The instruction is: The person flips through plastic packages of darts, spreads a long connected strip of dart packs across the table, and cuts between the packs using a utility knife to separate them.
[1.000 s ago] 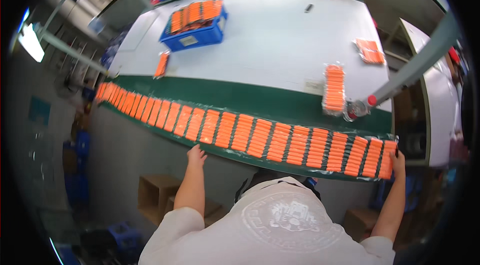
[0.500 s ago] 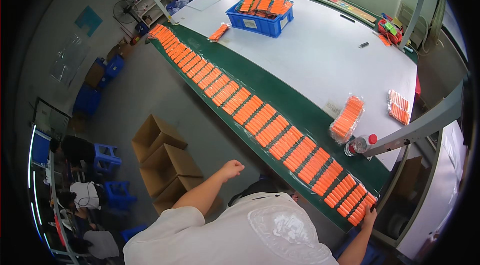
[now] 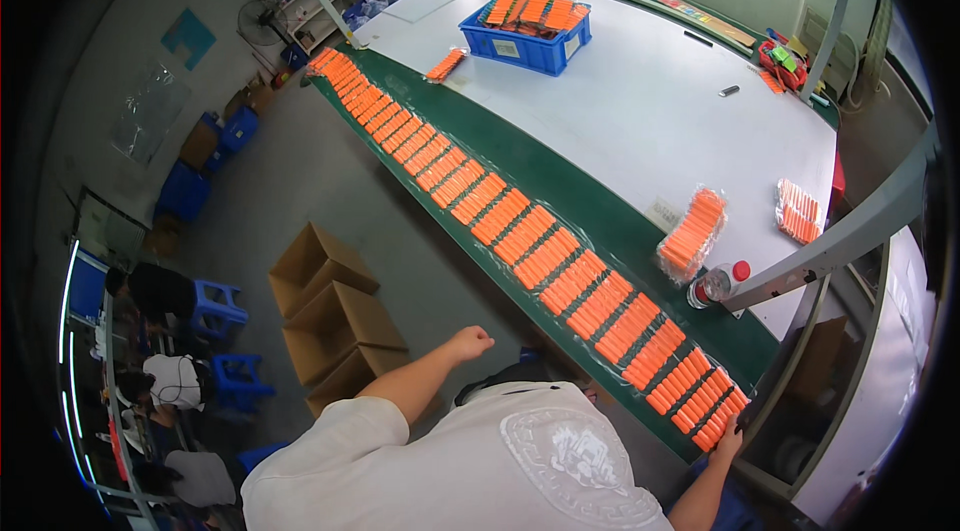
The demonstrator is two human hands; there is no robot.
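A long row of clear plastic packs filled with orange stick-like pieces runs diagonally along the green strip of the table; what the pieces are is too small to tell. At the near right end of that row, my right hand has its fingers closed at the edge of the last orange pack. My left hand hangs in the air in front of the table edge, fingers curled in, nothing visible in it. Away from the row, a thicker stack of orange packs lies on the white table top.
A bottle with a red cap stands beside a grey metal post. Farther off, a blue crate holds more orange packs. Open cardboard boxes sit on the floor at left. People sit near blue stools.
My left hand has shifted slightly right and down, its fingers curling tighter. My right hand stays at the row's end, a touch lower and further left. The view has tilted slightly.
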